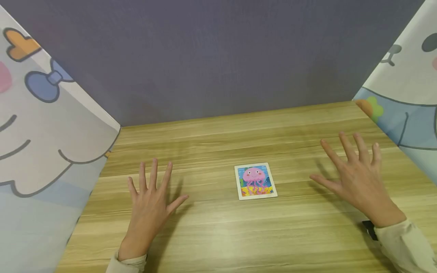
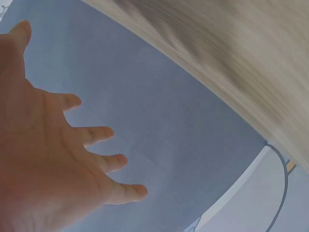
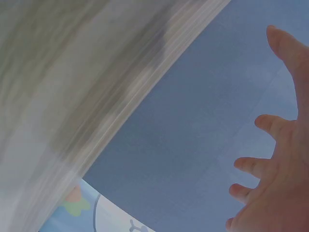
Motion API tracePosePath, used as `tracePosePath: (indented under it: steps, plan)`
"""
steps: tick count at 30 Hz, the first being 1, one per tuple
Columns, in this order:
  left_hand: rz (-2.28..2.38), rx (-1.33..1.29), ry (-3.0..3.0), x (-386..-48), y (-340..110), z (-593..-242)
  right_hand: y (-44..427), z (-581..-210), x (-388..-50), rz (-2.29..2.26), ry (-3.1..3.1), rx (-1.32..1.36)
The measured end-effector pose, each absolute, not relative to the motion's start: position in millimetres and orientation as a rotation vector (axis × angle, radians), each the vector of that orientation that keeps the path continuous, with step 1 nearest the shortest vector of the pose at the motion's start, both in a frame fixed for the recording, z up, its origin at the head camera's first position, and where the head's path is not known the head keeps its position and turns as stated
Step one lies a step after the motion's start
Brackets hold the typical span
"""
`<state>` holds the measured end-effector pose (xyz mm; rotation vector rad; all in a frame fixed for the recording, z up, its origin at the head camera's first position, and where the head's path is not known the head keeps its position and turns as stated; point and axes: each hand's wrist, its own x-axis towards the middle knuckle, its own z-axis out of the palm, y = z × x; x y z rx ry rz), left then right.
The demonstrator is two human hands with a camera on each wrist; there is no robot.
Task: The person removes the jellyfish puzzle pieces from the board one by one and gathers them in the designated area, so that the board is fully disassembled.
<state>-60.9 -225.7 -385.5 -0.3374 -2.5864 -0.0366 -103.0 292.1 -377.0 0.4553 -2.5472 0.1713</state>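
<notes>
A small white-bordered picture card (image 1: 256, 181) with a pink jellyfish on it lies flat on the wood-grain table (image 1: 211, 227), about midway between the hands. To its left, the left hand (image 1: 148, 206) hovers palm down with fingers spread, holding nothing. On the other side, the right hand (image 1: 360, 182) is likewise spread above the table and apart from the card. Both wrist views show the palms, the left palm (image 2: 48, 150) and the right palm (image 3: 289, 179), with nothing in them.
A dark grey-blue panel (image 1: 222, 57) rises along the table's far edge. Cartoon-printed panels stand at the left (image 1: 51, 132) and the right (image 1: 409, 83). A small black object (image 1: 370, 229) shows at the right wrist, by the light sleeve (image 1: 406, 242).
</notes>
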Motion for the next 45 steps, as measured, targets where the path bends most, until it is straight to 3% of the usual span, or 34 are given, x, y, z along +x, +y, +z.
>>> tracePosePath:
  steps: [15,31,45]
  plan:
    - [-0.038,-0.445,-2.687,-65.3,-225.0,-378.7,270.0,-369.7,-100.6,0.379,-2.535,0.621]
    - [-0.037,-0.789,-2.848,-75.3,-177.7,-375.5,224.9,-368.6,-128.0,0.442,-2.532,0.959]
    - [-0.228,-1.000,-2.958,-86.9,-135.6,-372.2,192.6,-378.3,-144.7,0.758,-2.853,1.015]
